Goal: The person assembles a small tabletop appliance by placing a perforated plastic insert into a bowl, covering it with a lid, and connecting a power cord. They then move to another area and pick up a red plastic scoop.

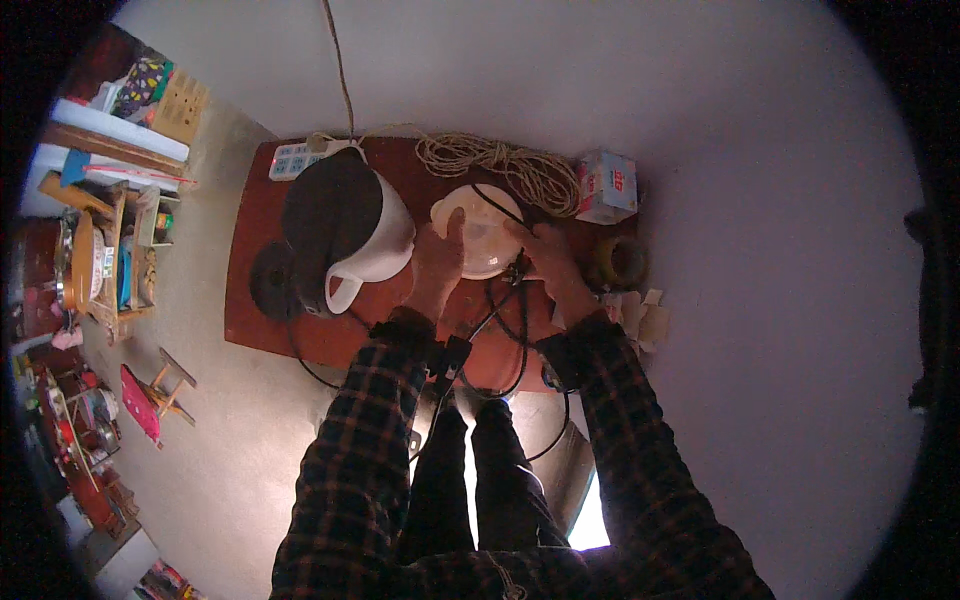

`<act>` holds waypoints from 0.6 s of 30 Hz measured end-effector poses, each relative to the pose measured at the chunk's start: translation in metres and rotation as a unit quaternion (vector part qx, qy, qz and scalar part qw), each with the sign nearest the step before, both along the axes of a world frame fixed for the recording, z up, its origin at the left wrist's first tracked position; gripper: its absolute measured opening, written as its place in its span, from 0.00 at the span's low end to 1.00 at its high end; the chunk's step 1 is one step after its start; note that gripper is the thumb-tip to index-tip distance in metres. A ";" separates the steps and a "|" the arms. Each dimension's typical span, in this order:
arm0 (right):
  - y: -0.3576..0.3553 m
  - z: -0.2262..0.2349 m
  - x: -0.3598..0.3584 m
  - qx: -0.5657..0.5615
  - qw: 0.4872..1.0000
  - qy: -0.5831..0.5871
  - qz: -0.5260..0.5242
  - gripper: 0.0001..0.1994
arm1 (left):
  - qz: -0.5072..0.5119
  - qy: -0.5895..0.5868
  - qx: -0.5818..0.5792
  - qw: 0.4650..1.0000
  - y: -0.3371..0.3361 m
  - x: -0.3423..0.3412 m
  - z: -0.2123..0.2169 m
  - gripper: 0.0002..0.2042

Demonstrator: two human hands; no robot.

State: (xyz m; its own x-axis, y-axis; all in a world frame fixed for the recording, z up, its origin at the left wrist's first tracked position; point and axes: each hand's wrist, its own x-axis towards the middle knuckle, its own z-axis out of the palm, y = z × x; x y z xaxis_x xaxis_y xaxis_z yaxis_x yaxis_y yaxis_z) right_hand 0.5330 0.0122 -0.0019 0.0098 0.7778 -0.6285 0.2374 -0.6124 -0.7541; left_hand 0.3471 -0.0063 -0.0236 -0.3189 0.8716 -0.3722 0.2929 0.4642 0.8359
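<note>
A round, pale, shallow bowl-like thing point(482, 246) rests on the reddish-brown table between my hands. My left hand point(440, 265) grips its left side, and my right hand point(552, 262) is closed around the right edge. A black cord point(497, 203) runs over its far right part, and more of that cord loops down near my right hand, past the table's front edge. Just left of my left hand stands a white jug-shaped kettle point(392, 235) with a large dark top. Beside it lies a round black base point(268, 280). The fingertips are partly hidden.
A white power strip point(292, 160) lies at the table's back left. Coiled beige rope point(500, 160) runs along the back, near a small box point(607, 187). At the right sit a tape roll point(622, 262) and paper scraps point(645, 318). A small stool point(155, 395) stands left on the floor.
</note>
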 end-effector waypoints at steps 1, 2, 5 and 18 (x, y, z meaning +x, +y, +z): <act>0.001 0.001 0.003 -0.022 1.000 -0.005 -0.008 0.27 | -0.007 0.002 -0.003 1.000 0.001 -0.001 -0.003 0.38; 0.002 0.001 0.005 -0.016 1.000 0.000 -0.001 0.27 | -0.015 0.003 -0.006 1.000 0.004 -0.002 -0.005 0.39; 0.007 0.003 0.009 -0.007 1.000 -0.018 -0.012 0.25 | -0.021 0.037 -0.053 0.998 0.007 -0.004 -0.007 0.39; 0.035 -0.010 0.032 -0.020 0.996 -0.063 0.053 0.17 | 0.021 0.022 -0.036 0.999 0.002 0.002 0.000 0.37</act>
State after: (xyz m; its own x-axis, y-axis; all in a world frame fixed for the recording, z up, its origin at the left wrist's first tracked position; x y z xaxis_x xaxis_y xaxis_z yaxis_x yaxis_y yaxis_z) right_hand 0.5653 0.0469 -0.0117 0.0095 0.7534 -0.6575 0.3945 -0.6071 -0.6898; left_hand 0.3495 -0.0047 -0.0240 -0.3727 0.8286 -0.4178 0.3082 0.5353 0.7865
